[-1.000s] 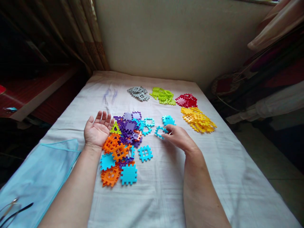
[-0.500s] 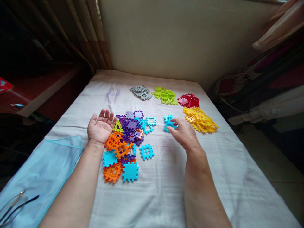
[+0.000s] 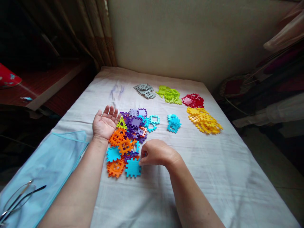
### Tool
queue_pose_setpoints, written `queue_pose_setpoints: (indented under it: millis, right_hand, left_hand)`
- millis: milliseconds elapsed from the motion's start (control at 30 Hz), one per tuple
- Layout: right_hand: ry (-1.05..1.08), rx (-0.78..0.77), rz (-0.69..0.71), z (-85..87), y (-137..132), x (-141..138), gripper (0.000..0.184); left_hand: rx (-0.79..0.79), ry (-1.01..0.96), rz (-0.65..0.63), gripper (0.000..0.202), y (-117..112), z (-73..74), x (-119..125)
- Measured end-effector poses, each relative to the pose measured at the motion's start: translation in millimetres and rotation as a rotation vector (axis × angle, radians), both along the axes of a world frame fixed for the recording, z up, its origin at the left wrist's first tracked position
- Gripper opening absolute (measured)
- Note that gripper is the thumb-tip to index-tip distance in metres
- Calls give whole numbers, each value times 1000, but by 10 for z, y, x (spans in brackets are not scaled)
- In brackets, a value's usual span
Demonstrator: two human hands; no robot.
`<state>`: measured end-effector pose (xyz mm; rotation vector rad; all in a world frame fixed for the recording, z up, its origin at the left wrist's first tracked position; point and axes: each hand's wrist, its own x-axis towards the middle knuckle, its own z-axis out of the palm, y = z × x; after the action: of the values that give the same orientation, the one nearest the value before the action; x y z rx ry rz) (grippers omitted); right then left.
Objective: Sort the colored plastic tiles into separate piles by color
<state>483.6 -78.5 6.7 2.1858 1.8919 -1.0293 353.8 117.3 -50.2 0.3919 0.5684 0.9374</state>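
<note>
My left hand (image 3: 105, 124) lies palm up with its fingers spread, at the left edge of a mixed heap of plastic interlocking tiles. Closest to its fingers are a green triangle tile (image 3: 121, 123) and an orange tile (image 3: 117, 136). My right hand (image 3: 158, 152) is low over the sheet at the heap's right side, fingers curled down and thumb close to a solid blue square tile (image 3: 133, 167). Whatever is under or between its fingers is hidden. A small blue pile (image 3: 174, 123) sits apart, beyond the right hand. Purple tiles (image 3: 136, 122) fill the heap's middle.
Sorted piles lie farther back: grey (image 3: 144, 91), green (image 3: 168, 94), red (image 3: 193, 100) and yellow (image 3: 204, 120). At the left, eyeglasses (image 3: 21, 199) rest on a light blue cloth (image 3: 57, 158). A wall (image 3: 161, 38) stands behind the bed.
My right hand has moved from the separate blue pile back toward me and left, over the spot where a blue window tile lay; that tile is now hidden. My left hand stays open. The view has shifted slightly.
</note>
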Motion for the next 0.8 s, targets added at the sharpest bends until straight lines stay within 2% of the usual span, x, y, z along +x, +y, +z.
queue_pose_setpoints:
  millis: [167,400,467,567,667,800]
  right_hand:
    - [-26,-8,45,-72,60,-69,31]
    - [60,-38,47,-71,88,-36,25]
    - [147,-59,43,-66,82,18,21]
    - [387,-59,6,-74,34,201,17]
    - [597,-7,-129,-84,-85,482,22]
    - [636,130,-474,-95,-294,833,29]
  left_hand:
    - [11,10,0,37,2,-5,-7]
    - [48,23,-10,31,28,-55,-21]
    - [59,25,-10,29,30,-61,-22]
    - [55,24,-7,30,27,-60,-19]
    - [53,28,2,31,23,-54,-14]
    - [60,43,6,27,22,-49,-11]
